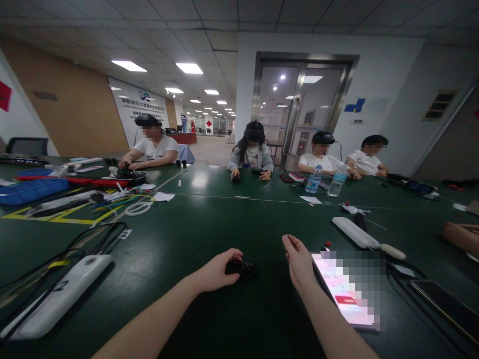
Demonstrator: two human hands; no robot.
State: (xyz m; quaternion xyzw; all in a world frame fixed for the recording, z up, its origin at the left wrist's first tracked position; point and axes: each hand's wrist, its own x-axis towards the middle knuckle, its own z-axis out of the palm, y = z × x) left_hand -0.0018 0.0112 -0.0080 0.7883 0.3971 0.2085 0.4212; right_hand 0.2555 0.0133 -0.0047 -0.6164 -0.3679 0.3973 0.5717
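Note:
My left hand rests low over the green table, its thumb and fingers closed round the left end of a small black object. To the right, my right hand is raised a little, thumb and fingertips pinched together; anything between them is too small to make out. Just right of my right wrist lies a lit phone with a pink and white screen, part of it blurred out by blocks.
White power strips lie at the left and right, with black cables. Across the table are two water bottles, a blue tray and coiled cable. Several people sit opposite; another person's arm reaches in at right.

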